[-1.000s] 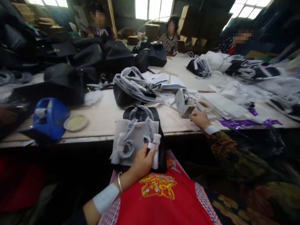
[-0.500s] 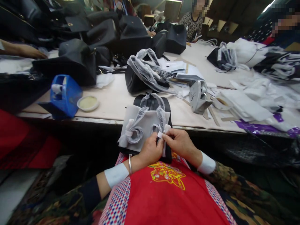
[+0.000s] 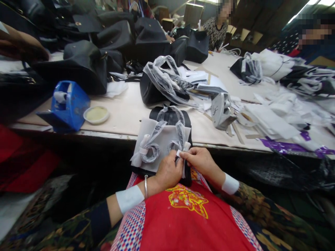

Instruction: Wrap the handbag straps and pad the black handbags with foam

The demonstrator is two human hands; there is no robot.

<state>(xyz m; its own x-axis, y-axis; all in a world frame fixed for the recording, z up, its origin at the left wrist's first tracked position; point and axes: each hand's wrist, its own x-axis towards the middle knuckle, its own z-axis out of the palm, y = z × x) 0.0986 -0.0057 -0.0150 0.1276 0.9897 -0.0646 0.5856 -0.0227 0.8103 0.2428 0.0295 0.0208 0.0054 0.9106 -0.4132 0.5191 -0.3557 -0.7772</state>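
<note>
A black handbag (image 3: 170, 115) rests partly on my lap and against the table edge, a pale sheet (image 3: 162, 131) over its front. Two plastic-wrapped straps lie on the sheet. The coiled left strap (image 3: 150, 155) has a white band around it. At the coiled right strap (image 3: 180, 130), my left hand (image 3: 170, 169) is closed around the lower end, thumb and forefinger together. My right hand (image 3: 201, 159) pinches a small white strip (image 3: 179, 153) at that same strap. The fingers partly hide where strip and strap meet.
On the table stand a blue tape dispenser (image 3: 69, 106), a dish of pale paste (image 3: 96, 115) and a grey tape dispenser (image 3: 222, 111). Another black bag with wrapped handles (image 3: 153, 89) lies behind. Several black bags and white sheets surround it. A co-worker's hand (image 3: 24, 45) is at left.
My right fingers have shifted slightly left with the white strip, still against the strap. The co-worker's hand at left has moved nearer the black bag. The view has tilted slightly.
</note>
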